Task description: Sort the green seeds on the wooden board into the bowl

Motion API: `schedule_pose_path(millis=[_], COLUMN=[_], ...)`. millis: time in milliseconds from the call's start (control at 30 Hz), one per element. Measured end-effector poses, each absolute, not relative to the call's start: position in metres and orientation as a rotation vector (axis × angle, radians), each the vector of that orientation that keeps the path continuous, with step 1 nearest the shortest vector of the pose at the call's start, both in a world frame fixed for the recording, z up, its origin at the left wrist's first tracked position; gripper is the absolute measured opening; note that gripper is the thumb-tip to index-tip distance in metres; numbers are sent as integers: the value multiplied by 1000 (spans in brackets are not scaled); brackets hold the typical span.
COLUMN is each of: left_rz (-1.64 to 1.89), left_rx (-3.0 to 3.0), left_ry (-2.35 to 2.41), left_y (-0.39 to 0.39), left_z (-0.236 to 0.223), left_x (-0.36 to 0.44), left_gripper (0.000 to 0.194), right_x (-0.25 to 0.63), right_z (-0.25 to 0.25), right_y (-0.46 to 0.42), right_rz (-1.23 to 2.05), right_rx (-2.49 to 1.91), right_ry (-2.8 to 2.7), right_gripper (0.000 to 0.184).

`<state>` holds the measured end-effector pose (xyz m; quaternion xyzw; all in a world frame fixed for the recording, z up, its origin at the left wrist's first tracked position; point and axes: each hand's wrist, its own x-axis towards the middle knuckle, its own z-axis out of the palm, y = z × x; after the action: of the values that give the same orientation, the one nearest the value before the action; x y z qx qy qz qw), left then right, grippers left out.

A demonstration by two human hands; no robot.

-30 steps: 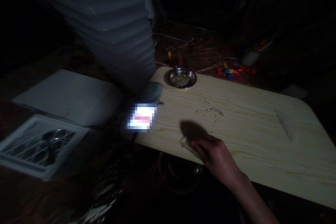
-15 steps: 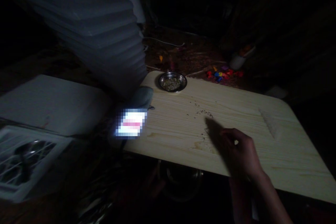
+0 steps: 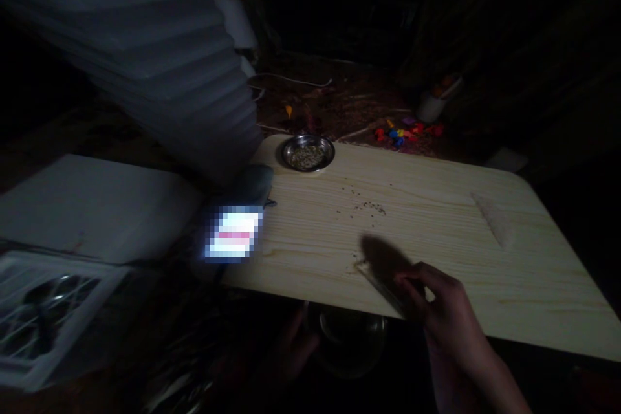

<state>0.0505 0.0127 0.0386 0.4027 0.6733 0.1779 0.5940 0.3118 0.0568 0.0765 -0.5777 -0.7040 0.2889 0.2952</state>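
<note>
The right hand (image 3: 439, 307) pinches a thin sheet (image 3: 375, 282) low over the near side of the wooden tabletop (image 3: 441, 207); the left hand (image 3: 295, 344), grip too dark to tell, is beside a basin (image 3: 349, 346). Sweeping dark specks (image 3: 380, 210) seems in hand; the next stroke wants the sheet's edge flat.

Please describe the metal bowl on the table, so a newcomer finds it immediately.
Find the pale, wood-grained table. Near its far left corner stands the metal bowl. Unlike the dull greyish object at the left edge, it is round and shiny, with small pieces inside.
</note>
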Motion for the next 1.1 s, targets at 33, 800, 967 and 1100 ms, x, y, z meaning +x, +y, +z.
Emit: schedule_pose_path(millis=[33, 800, 967, 1100], left_rz=[402, 515, 438, 467], left_rx=[940, 878, 926, 894], left_ry=[1571, 1619, 1619, 1568], left_y=[12, 4, 6, 7], left_z=[38, 24, 33, 43], left_x=[51, 47, 48, 50], left_gripper=[82, 77, 74, 74], right_x=[307, 319, 310, 310], right_z=[74, 74, 72, 67], right_y=[56, 58, 57, 53], right_rz=[793, 760, 805, 796], right_rx=[-1515, -1544, -1520, -1502], right_ry=[-1890, -1867, -1895, -1894], right_gripper=[17, 15, 17, 16])
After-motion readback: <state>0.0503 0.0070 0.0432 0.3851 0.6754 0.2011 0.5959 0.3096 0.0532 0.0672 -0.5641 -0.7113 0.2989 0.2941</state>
